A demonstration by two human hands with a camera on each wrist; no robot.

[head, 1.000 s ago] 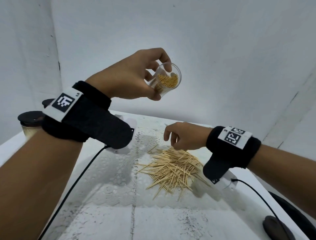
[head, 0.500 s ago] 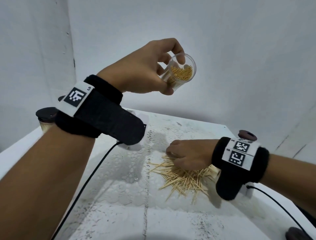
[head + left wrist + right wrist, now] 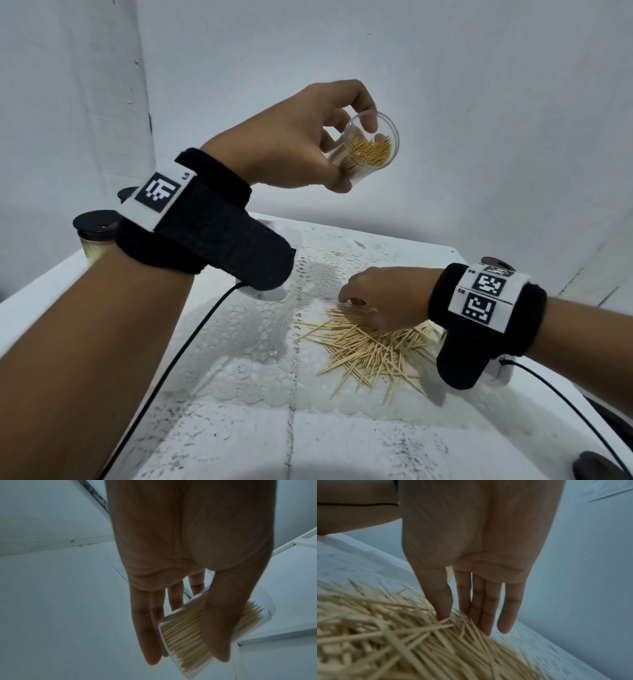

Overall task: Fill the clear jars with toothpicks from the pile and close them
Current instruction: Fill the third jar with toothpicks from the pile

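Plain white walls close in a white tabletop (image 3: 239, 445), scuffed with grey specks along its near edge and covered across its middle by a lacy, clear-looking mat (image 3: 260, 329). Toward the right of that mat lies the pile of toothpicks (image 3: 370, 349), loose and crossing one another at every angle. The right hand (image 3: 387, 298) is down on the far edge of the pile, palm toward the table; in the right wrist view its fingers (image 3: 486, 608) run nearly straight and close together, their tips pushed in among the toothpicks, the thumb tip touching the sticks too. Whether any toothpick is actually pinched cannot be told. The left hand (image 3: 294, 140) is raised well above the table, over the far middle of the top, and holds a clear jar (image 3: 371, 147) between thumb and fingertips. The jar is tilted, its open mouth turned toward the camera, lidless, with a bundle of toothpicks packed inside that does not fill the whole mouth. The left wrist view shows the thumb across the jar's side and the fingers along its other side. At the far left corner of the tabletop stands another jar (image 3: 94, 236), full of pale sticks and capped with a dark lid, partly hidden by the left wristband (image 3: 205, 219). A dark round object, seemingly a lid, peeks out just behind the right wristband (image 3: 486, 305), at the right edge.
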